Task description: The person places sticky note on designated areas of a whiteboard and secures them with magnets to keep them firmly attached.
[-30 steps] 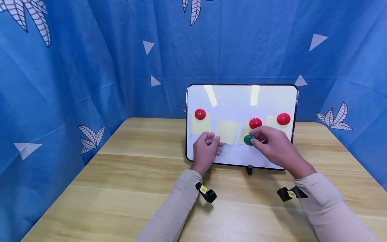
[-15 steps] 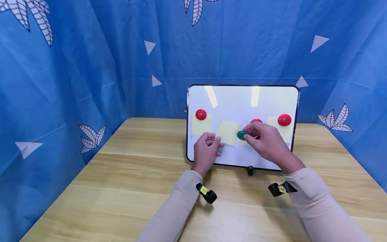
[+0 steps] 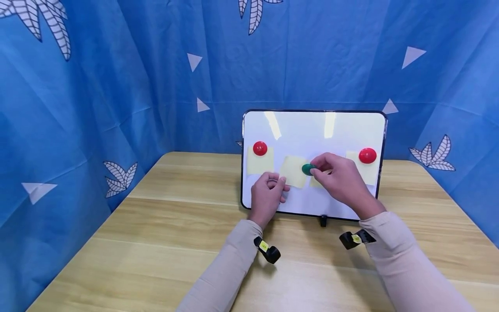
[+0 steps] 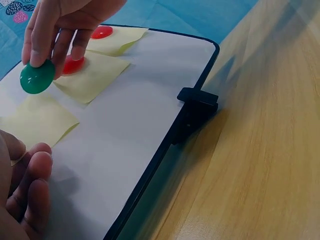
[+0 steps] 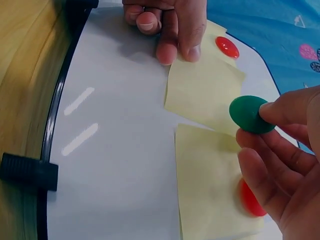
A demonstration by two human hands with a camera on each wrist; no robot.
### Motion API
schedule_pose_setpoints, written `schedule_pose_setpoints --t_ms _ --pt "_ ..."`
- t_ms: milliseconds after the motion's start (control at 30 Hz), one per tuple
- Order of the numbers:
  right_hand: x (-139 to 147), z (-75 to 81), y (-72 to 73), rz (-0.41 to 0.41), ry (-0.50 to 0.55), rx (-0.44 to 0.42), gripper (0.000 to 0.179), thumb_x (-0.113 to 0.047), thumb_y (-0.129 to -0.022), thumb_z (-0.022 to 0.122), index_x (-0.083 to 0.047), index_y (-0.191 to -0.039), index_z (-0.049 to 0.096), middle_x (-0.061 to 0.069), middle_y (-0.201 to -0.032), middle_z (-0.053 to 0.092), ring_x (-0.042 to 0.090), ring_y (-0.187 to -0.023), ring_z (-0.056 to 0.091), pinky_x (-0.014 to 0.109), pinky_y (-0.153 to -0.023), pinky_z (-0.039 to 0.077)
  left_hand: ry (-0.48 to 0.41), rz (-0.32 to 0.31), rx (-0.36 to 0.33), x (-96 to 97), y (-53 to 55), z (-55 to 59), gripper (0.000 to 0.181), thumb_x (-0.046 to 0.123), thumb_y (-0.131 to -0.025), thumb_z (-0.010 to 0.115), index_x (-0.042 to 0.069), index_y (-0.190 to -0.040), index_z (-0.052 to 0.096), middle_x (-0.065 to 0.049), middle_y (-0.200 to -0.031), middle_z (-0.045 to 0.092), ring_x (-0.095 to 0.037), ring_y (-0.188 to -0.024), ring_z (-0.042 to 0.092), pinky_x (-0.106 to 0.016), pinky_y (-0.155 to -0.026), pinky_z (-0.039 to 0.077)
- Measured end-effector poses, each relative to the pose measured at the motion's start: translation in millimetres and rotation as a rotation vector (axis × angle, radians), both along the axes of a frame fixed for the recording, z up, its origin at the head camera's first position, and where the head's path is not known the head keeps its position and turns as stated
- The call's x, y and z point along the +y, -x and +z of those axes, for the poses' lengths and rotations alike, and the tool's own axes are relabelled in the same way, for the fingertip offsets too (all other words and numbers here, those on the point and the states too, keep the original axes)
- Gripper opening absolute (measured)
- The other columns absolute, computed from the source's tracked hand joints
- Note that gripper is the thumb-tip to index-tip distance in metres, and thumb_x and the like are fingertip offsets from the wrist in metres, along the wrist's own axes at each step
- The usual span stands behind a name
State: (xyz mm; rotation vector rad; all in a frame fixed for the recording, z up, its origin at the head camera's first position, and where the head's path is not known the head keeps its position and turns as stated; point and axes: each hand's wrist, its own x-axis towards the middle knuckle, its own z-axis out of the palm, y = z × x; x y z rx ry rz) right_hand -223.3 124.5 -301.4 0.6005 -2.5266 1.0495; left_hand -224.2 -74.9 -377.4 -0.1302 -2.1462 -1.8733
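Note:
A green round magnet (image 3: 308, 169) is pinched between thumb and fingers of my right hand (image 3: 338, 177), in front of the right side of a yellow sticky note (image 3: 293, 170). My left hand (image 3: 268, 193) pinches that note's lower left corner against the whiteboard (image 3: 288, 130). In the right wrist view the green magnet (image 5: 250, 114) is tilted and held near the note's edge (image 5: 205, 90); whether it touches the paper I cannot tell. Another note (image 5: 210, 175) with a red magnet (image 5: 252, 199) lies partly behind my right hand.
Red magnets hold the outer left note (image 3: 260, 164) and the outer right note (image 3: 368, 173). A black foot clip (image 3: 323, 220) supports the board on the wooden table (image 3: 167, 225). Behind hangs a blue patterned curtain (image 3: 156, 78).
My right hand has moved left with the green magnet, from the third note to the second note's right side, now covering the red magnet there. My left hand keeps its place.

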Motion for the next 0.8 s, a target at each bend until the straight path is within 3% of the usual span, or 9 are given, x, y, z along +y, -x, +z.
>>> schedule_pose_setpoints --t_ms 367,800 --pt "-15.7 9.5 7.4 -0.056 -0.01 0.011 0.015 -0.012 -0.093 0.072 -0.006 -0.106 0.069 0.011 -0.1 0.071 0.026 -0.089 0.063 0.043 -0.077 0.054 -0.02 -0.007 -0.02 0.8 -0.5 0.1 0.016 0.031 -0.097 0.068 0.017 -0.1 0.063 0.006 -0.079 0.073 -0.022 -0.058 0.065 -0.032 -0.062 0.056" --pt "-28.7 16.4 15.7 -0.07 -0.106 0.025 0.017 -0.01 -0.091 0.074 -0.004 -0.106 0.07 0.013 -0.098 0.072 0.028 -0.086 0.066 0.045 -0.079 0.055 -0.061 -0.017 -0.027 -3.0 0.9 0.4 0.015 0.029 -0.097 0.069 0.015 -0.097 0.063 0.002 -0.074 0.073 -0.021 -0.053 0.062 -0.025 -0.051 0.048"
